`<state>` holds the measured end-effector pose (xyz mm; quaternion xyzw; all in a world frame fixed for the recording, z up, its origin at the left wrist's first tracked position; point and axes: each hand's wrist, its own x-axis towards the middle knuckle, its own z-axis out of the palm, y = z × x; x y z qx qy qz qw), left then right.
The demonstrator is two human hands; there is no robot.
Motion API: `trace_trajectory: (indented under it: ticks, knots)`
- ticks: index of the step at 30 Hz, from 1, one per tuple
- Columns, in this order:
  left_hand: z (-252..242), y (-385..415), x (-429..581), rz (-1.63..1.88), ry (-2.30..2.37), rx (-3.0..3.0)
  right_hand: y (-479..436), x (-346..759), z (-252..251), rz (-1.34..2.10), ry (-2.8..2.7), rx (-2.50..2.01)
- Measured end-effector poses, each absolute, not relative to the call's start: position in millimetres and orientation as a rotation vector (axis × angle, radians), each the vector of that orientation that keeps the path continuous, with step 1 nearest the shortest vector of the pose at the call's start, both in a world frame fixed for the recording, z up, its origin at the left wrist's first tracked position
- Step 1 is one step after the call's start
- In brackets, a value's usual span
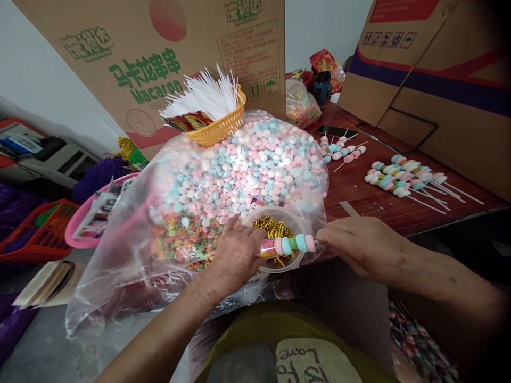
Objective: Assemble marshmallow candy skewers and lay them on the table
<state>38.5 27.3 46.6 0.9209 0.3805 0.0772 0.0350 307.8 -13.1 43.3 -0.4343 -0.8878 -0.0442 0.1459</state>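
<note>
My left hand (235,252) is closed around one end of a candy skewer (288,244) strung with pink, blue, green and pink pieces. My right hand (359,243) pinches the other end, its fingers pressed together. The skewer lies across a small clear bowl (296,218) of gold twist ties (273,227). Just behind it sits a large clear bag of pastel round candies (247,165), with colourful ring candies (181,236) in its lower left part.
An orange basket (223,126) of white sticks rests on top of the bag. Finished skewers (403,178) and a smaller group of skewers (341,149) lie on the red table (359,197). Cardboard boxes (435,80) stand behind. A pink basket (85,221) and a red crate (40,229) sit at left.
</note>
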Motion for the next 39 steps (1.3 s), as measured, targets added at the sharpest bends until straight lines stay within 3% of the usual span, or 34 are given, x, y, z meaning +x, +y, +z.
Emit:
trace_trajectory:
  ticks: [7, 15, 24, 32, 39]
  knots:
    - [61.2, 31.1, 55.4, -0.087, 1.043, 2.066, -9.4, 284.2, 58.1, -0.479, -2.739, -0.866]
    - [62.9, 39.8, 36.1, -0.079, 0.953, 1.697, 3.1, 286.5, 58.9, -0.422, -2.698, -0.944]
    - [61.2, 35.9, 38.9, -0.240, 0.701, 1.270, -1.1, 279.6, 73.1, -0.529, -2.712, -0.577]
    - [70.0, 43.1, 27.9, -0.272, 0.642, 1.538, -7.3, 279.6, 62.2, -0.461, -2.775, -0.418]
    - [70.9, 31.7, 56.0, -0.439, 0.904, 2.136, -4.9, 260.7, 35.0, -0.179, -2.695, -0.709]
